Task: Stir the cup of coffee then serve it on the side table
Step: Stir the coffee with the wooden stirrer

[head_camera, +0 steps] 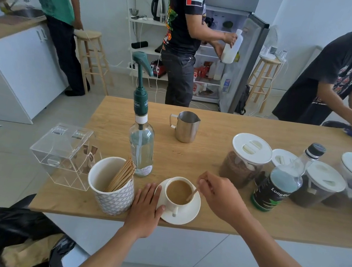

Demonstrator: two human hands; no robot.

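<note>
A white cup [172,202] full of milky coffee [178,189] stands on a white saucer [189,215] near the front edge of the wooden counter [211,160]. My right hand [220,195] pinches a thin wooden stirrer [192,195] whose lower end dips into the coffee at the cup's right side. My left hand [144,210] lies flat on the counter, fingers together, with the thumb touching the saucer's left rim. The cup's handle points toward me.
A patterned holder [114,201] with several wooden stirrers stands left of the cup, beside a clear acrylic box [64,154] and a pump bottle [141,144]. A steel jug [186,126] sits behind. Lidded jars [245,162] and a dark bottle [280,185] crowd the right. Three people stand beyond the counter.
</note>
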